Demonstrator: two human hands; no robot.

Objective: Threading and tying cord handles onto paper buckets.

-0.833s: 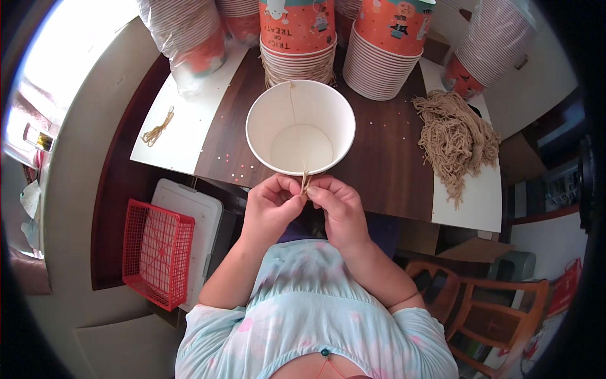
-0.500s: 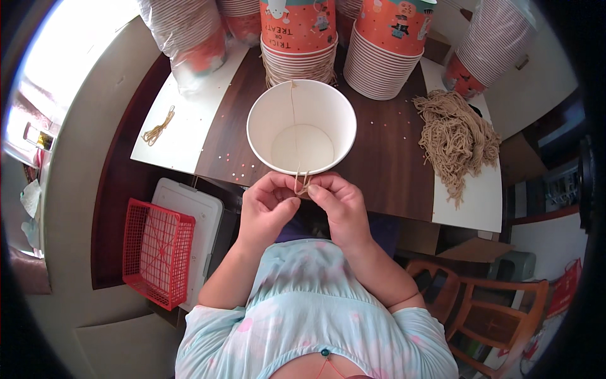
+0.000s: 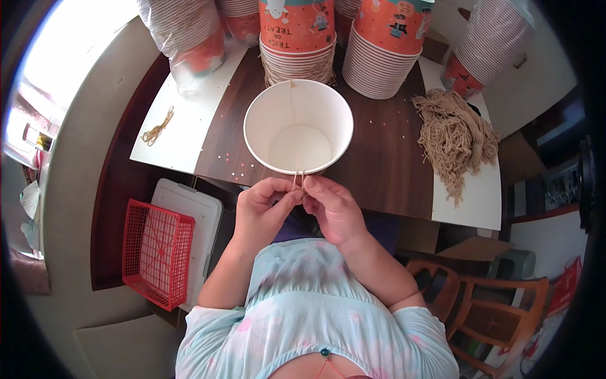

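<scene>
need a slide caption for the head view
Left-hand grip and right-hand grip pinch string by a white-lined bucket's near rim.

Wht round paper tub (image 3: 300,120) at front-mid of dk-brown rect. wood tabletop (image 3: 391,158). Before it: bare L hand (image 3: 262,205) & bare R hand (image 3: 334,208), w/ thin tan string (image 3: 295,180) btwn fingertips, nr tub's front rim. Directly behind tub: orange/wht round paper-tub stack (image 3: 297,35); 2nd orange/wht round stack (image 3: 386,54) to its R. Flat wht L panel (image 3: 183,136): looped tan cord bundle (image 3: 153,134) on it, plastic-wrapped orange/wht tub stack (image 3: 183,44) at back. Flat wht R panel (image 3: 470,205): tangled tan yarn heap (image 3: 457,139), partly on brown top too. Below, L of table: red rect. plastic mesh basket (image 3: 183,252) over wht rect. plastic lid (image 3: 208,218). R of person: brown wood chair (image 3: 530,316).
</scene>
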